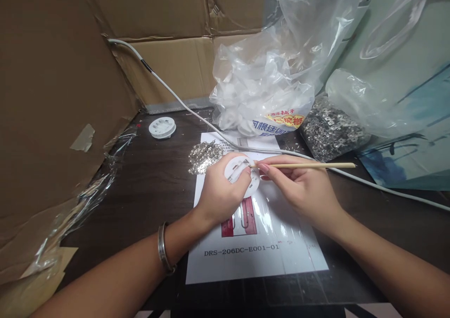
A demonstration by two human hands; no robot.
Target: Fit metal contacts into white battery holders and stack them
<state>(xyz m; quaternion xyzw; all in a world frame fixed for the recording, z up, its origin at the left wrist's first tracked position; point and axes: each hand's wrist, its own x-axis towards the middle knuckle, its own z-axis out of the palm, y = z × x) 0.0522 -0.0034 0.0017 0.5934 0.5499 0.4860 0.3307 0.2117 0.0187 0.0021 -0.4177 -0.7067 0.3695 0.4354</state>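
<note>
steady the white disc (236, 170) over the paper (211, 271), clamped in the fingers of the left hand (221, 187); guide the wooden stick (316, 165), pinched in the right hand (306, 186), with small gentle pushes.

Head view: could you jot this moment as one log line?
left hand: holds white disc | right hand: holds thin stick, end at disc | beyond: metal pieces, piled

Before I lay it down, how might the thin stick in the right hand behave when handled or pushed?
The stick is probably stiff: it runs straight past the right hand without visible sag. It is likely light, being slim and pale like wood. On the dark table it may roll, since its shaft appears rounded.
</note>
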